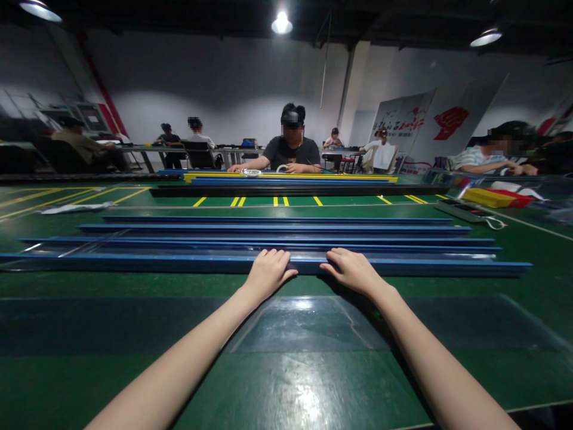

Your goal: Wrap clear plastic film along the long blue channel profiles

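Both my hands rest on the nearest of several long blue plastic channel strips, laid crosswise in a row. My left hand (270, 272) has its fingers curled over the top of this blue strip (179, 263), thumb at its near side. To the right, my right hand (351, 267) grips the same strip in a like way, fingers over the edge and thumb in front. Behind the hands lie further blue strips (286, 229), with shiny clear film between some of them. A flat sheet of clear plastic (304, 325) lies on the table under my forearms.
The green table (295, 388) carries yellow tape marks (275, 202). Farther back lie a black strip (295, 191) and yellow strips (349, 177). A person in a dark shirt (293, 156) sits opposite. A grey box-like object with a white loop (465, 212) lies at the right.
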